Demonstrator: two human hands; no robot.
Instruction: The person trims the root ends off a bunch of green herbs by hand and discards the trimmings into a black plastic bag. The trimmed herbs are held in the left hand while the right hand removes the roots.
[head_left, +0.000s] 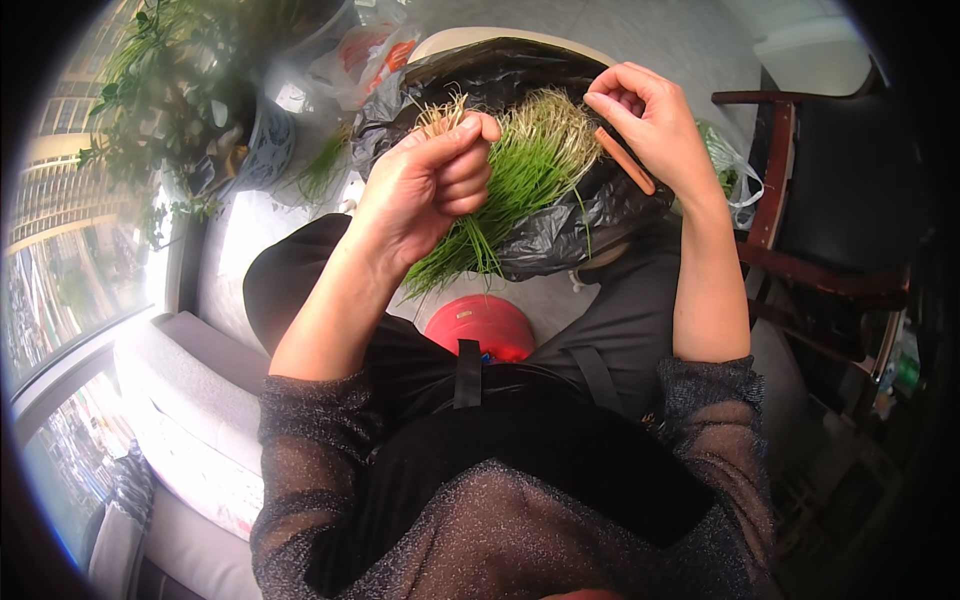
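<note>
My left hand (450, 165) is closed around a bunch of thin green stalks, probably wild chives. Pale, stringy roots (444, 114) stick up above the fist, and green leaves (457, 255) hang below it. A larger pile of the same rooted greens (544, 142) lies on a black plastic bag (559, 229) in front of me. To the right of the pile, my right hand (652, 112) hovers with curled fingers, thumb and forefinger tips close together by the roots. Whether a strand is pinched there is too small to tell. Under that hand rests an orange-brown stick-like object (625, 161), perhaps a folded knife.
A red plastic stool or tub (480, 326) stands between my legs. A dark wooden armchair (780, 172) is at right, near a clear bag of greens (727, 169). Potted plants (172, 90) and a window are at left. A cream rim (517, 34) shows behind the black bag.
</note>
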